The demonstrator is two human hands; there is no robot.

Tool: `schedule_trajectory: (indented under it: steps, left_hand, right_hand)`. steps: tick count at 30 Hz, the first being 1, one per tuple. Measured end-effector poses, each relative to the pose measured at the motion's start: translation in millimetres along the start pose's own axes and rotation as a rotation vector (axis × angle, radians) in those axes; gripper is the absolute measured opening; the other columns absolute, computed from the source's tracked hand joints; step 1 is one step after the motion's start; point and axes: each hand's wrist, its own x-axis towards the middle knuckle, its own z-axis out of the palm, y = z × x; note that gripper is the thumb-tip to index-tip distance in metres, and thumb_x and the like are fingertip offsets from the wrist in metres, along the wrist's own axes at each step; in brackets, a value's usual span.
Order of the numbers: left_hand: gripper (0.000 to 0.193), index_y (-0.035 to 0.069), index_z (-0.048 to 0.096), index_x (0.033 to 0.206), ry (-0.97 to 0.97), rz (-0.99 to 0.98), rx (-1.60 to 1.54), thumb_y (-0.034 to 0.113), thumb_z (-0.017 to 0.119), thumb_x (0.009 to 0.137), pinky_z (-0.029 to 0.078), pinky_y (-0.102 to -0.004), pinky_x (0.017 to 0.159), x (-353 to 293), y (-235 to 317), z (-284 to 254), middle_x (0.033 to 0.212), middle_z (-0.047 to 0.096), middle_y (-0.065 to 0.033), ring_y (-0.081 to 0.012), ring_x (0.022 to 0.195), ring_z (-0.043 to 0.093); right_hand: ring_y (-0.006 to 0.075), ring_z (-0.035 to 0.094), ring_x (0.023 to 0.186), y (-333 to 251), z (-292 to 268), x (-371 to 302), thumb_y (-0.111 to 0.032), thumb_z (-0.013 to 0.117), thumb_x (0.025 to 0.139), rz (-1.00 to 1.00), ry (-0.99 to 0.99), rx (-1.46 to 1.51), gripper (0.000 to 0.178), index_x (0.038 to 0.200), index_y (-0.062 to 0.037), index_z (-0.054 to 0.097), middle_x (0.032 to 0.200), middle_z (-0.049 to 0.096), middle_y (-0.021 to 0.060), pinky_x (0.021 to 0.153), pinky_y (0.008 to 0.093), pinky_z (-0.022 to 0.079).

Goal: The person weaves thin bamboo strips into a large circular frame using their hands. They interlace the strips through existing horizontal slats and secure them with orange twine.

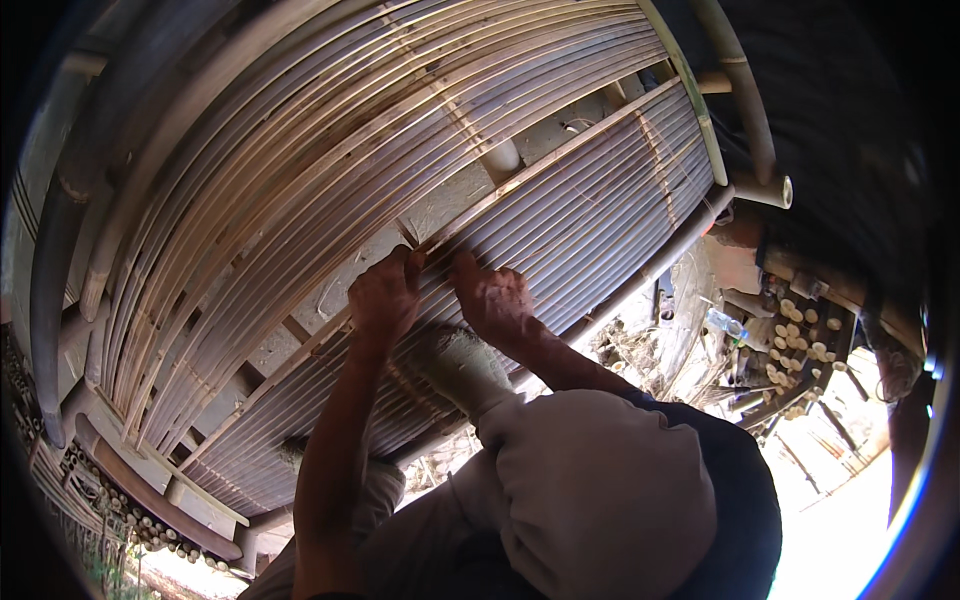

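Bamboo fills nearly the whole head view: I am looking at a large panel of long split bamboo slats (330, 130) lying side by side, curving with the lens, framed by thick round bamboo poles (745, 100).

Head view, hands: my left hand (385, 295) is pinching at a thin cross strip (560, 150) that is running diagonally over the slats, fingers closed on it near the middle of the panel. My right hand (492, 297) is pressing on the same strip just beside the left, fingers curled; whether it is gripping or only pushing down I cannot tell. Both forearms are coming in from the lower edge.

Head view, surroundings: my knee in grey cloth (590, 490) is taking up the lower centre. Off to the right, a stack of cut bamboo ends (800, 335) is sitting near a clear plastic bottle (725, 322), on sunlit ground.
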Motion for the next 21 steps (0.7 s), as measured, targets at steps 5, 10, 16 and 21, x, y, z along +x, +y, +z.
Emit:
schedule_trajectory:
  steps: [5, 10, 16, 21]
  left_hand:
    - [0.029, 0.012, 0.056, 0.088, -0.009, 0.019, 0.004, 0.037, 0.051, 0.102, 0.05, -0.0518, 0.059, -0.9, 3.0, -3.0, 0.071, 0.065, -0.0154, -0.0406, 0.068, 0.065]
    - [0.029, 0.011, 0.056, 0.088, -0.039, -0.017, 0.0, 0.036, 0.05, 0.102, 0.049, -0.0509, 0.061, -1.7, 7.0, -5.2, 0.077, 0.066, -0.0138, -0.0396, 0.071, 0.065]
    - [0.031, 0.011, 0.056, 0.089, -0.015, 0.003, 0.026, 0.038, 0.049, 0.103, 0.049, -0.0506, 0.063, -4.0, 1.1, -0.8, 0.082, 0.066, -0.0143, -0.0398, 0.073, 0.065]
    - [0.033, 0.01, 0.056, 0.089, -0.047, -0.044, 0.028, 0.038, 0.048, 0.103, 0.049, -0.0506, 0.064, -2.2, 9.3, -3.1, 0.079, 0.066, -0.0148, -0.0402, 0.073, 0.064]
  right_hand:
    - [0.0225, 0.065, 0.073, -6.6, 2.6, 1.4, -0.01, 0.057, 0.088, 0.014, -0.019, -0.194, 0.029, 0.11, 0.0076, 0.056, 0.082, 0.06, 0.014, 0.058, 0.0416, 0.051]
    - [0.0302, 0.07, 0.096, -6.3, -20.5, 43.1, -0.011, 0.062, 0.092, -0.041, 0.318, 0.454, 0.023, 0.111, 0.0025, 0.06, 0.102, 0.068, 0.0218, 0.076, 0.0361, 0.058]
    - [0.0233, 0.068, 0.09, 72.0, -85.9, 67.1, -0.067, 0.054, 0.092, 0.133, 0.523, 1.235, 0.077, 0.12, 0.0049, 0.059, 0.111, 0.068, 0.0173, 0.076, 0.0378, 0.06]
    - [0.0061, 0.049, 0.055, 151.9, -169.7, 64.7, -0.01, 0.053, 0.099, 0.477, 0.961, 1.012, 0.027, 0.125, -0.0002, 0.052, 0.105, 0.072, 0.0149, 0.044, 0.0198, 0.039]
